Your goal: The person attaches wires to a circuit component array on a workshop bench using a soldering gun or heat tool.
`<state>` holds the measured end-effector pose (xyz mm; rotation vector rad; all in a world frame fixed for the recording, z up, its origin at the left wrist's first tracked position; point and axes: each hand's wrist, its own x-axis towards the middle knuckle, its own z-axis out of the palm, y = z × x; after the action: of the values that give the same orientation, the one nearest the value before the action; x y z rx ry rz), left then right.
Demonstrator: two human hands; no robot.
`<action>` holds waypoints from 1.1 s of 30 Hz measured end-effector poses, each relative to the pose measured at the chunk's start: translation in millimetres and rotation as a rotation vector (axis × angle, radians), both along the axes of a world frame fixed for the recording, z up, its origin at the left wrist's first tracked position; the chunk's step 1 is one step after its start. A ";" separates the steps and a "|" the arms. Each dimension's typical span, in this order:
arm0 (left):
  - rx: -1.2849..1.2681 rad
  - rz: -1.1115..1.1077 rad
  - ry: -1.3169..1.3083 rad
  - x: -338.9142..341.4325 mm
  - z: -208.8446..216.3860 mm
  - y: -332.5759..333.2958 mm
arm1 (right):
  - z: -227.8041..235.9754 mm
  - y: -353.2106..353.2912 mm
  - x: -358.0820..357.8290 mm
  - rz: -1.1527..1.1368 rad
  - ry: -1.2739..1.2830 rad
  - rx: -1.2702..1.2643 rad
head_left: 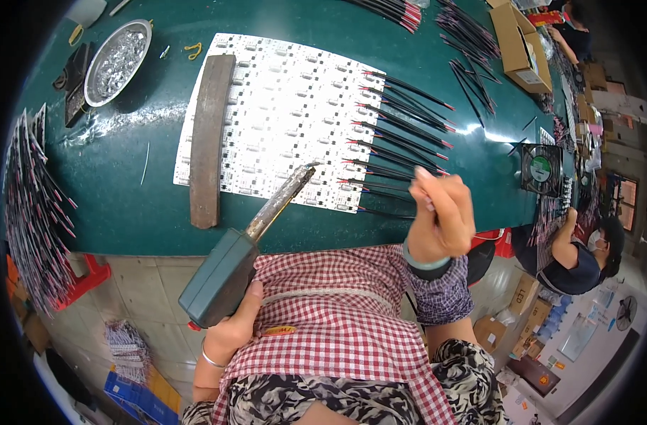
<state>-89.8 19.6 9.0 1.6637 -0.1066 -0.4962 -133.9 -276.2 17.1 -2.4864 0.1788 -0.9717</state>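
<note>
My left hand (231, 329) grips the green handle of a soldering iron (221, 280). Its crusted metal tip (302, 173) reaches over the near edge of a white panel of circuit strips (281, 113) on the green table (139, 205). A dark brown bar (209, 138) lies across the panel's left part. Black wires with red ends (401, 134) fan out from the panel's right edge. My right hand (442, 216) hovers above the near wires, its fingers pinched together. I cannot tell whether anything thin is between them.
A metal bowl of silvery scraps (118, 53) stands at the far left. Wire bundles (33, 212) hang off the table's left end. A small black fan (541, 170) and cardboard boxes (518, 46) sit at right. Another person (575, 251) works at right.
</note>
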 end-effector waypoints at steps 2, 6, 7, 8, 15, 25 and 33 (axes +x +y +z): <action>0.005 0.002 0.009 0.4 0.6 -0.8 | 13.4 8.3 -5.2 0.078 0.127 0.003; 0.011 -0.006 0.026 -1.2 0.0 0.6 | -17.5 22.4 6.5 0.225 0.333 0.008; 0.027 -0.005 0.050 -2.3 -0.5 1.4 | -25.5 22.2 4.4 0.222 0.329 0.014; 0.028 -0.003 0.050 -2.2 -0.6 1.0 | -30.6 22.1 3.2 0.218 0.325 0.019; 0.111 -0.055 -0.060 -6.4 -12.2 7.8 | -40.9 26.8 4.8 0.198 0.158 -0.032; 0.164 -0.201 -0.234 0.6 -18.4 6.0 | -35.7 27.8 6.3 0.216 0.188 -0.107; 0.197 -0.260 -0.300 6.9 -10.6 1.7 | -35.3 28.7 5.4 0.216 0.206 -0.139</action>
<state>-82.9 21.3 -1.7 1.9218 -0.5135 -0.4593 -128.5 -247.5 -18.1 -2.6637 -0.0945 -0.6590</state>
